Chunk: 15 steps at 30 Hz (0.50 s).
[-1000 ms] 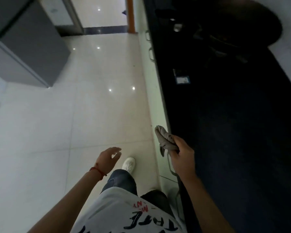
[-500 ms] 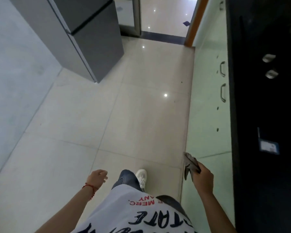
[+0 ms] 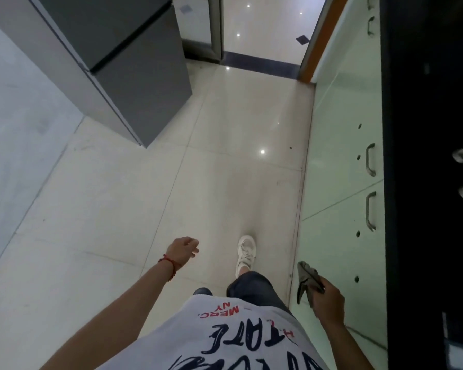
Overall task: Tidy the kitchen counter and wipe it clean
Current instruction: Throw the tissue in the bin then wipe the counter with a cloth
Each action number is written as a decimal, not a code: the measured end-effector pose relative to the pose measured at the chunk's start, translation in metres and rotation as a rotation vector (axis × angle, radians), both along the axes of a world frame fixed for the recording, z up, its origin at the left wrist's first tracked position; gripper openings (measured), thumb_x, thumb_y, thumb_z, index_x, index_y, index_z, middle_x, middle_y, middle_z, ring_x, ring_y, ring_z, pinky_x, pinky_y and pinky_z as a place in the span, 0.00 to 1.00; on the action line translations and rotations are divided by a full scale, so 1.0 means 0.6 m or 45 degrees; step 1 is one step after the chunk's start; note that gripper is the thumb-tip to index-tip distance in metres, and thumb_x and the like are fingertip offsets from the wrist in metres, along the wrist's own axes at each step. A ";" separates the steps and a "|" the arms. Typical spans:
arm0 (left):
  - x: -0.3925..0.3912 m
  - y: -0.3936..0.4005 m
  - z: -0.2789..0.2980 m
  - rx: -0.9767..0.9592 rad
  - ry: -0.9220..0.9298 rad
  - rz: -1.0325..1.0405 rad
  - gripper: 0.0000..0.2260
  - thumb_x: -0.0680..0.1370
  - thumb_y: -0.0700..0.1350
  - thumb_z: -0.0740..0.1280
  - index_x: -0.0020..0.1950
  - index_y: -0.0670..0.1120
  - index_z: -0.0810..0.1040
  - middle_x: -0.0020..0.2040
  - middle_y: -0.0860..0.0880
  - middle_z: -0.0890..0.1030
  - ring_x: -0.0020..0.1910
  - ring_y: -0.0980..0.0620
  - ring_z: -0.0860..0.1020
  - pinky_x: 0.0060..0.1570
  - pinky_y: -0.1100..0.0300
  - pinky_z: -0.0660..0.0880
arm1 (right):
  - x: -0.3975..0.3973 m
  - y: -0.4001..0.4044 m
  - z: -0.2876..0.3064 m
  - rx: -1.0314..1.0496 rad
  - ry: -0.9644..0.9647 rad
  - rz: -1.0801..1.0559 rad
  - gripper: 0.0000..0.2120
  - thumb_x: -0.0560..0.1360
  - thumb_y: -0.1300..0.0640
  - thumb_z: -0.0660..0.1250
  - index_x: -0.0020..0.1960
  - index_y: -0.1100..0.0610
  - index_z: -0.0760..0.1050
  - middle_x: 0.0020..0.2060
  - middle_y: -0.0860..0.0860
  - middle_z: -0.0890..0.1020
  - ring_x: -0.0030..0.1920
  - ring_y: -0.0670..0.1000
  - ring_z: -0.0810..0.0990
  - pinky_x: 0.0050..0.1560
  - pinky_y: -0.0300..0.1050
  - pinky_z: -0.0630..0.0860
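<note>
Since a second ago our view has swung off the dark counter (image 3: 425,182) toward the floor, and the right foot (image 3: 246,252) now leads. From the head camera, we see open tiled floor (image 3: 145,209) between the grey refrigerator (image 3: 134,62) at upper left and the pale green cabinet fronts (image 3: 340,182) along the counter's front edge, running up to a doorway (image 3: 262,28). Our right hand (image 3: 329,303) hangs low beside the cabinets, clenched around a grey cloth (image 3: 306,280) that droops from the fist, off the counter. Our left hand (image 3: 183,249), a red string (image 3: 169,264) at its wrist, swings out over the tiles, loosely curled and empty.
</note>
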<state>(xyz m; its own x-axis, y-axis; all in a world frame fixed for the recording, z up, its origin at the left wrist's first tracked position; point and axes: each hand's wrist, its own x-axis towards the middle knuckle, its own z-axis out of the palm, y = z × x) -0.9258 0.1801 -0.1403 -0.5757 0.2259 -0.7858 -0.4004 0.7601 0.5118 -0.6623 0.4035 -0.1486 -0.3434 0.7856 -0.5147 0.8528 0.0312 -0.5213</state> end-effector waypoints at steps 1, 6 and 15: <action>-0.024 0.022 -0.001 -0.004 -0.002 0.021 0.12 0.78 0.43 0.60 0.54 0.36 0.76 0.44 0.42 0.79 0.36 0.50 0.75 0.33 0.62 0.68 | -0.022 0.026 0.000 -0.005 -0.005 0.016 0.11 0.74 0.61 0.65 0.54 0.64 0.79 0.45 0.62 0.84 0.45 0.62 0.81 0.42 0.44 0.73; -0.130 0.101 0.004 -0.050 -0.070 0.146 0.08 0.78 0.43 0.60 0.49 0.40 0.75 0.40 0.45 0.78 0.37 0.50 0.75 0.35 0.60 0.68 | -0.155 0.150 0.014 -0.014 0.029 0.127 0.11 0.74 0.62 0.66 0.55 0.63 0.79 0.45 0.61 0.84 0.44 0.58 0.81 0.41 0.42 0.71; -0.315 0.191 -0.001 -0.101 -0.133 0.357 0.07 0.78 0.43 0.60 0.44 0.42 0.74 0.38 0.44 0.78 0.35 0.49 0.74 0.36 0.61 0.66 | -0.447 0.318 0.029 -0.042 0.129 0.172 0.13 0.73 0.63 0.65 0.57 0.60 0.79 0.46 0.61 0.84 0.45 0.59 0.81 0.41 0.42 0.70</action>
<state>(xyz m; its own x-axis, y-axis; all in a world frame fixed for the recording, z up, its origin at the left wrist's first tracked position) -1.1146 0.2948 -0.1411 -0.5223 0.0051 -0.8527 -0.6472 0.6487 0.4003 -0.9304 0.5943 -0.1311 -0.4960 0.7122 -0.4968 0.7852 0.1235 -0.6068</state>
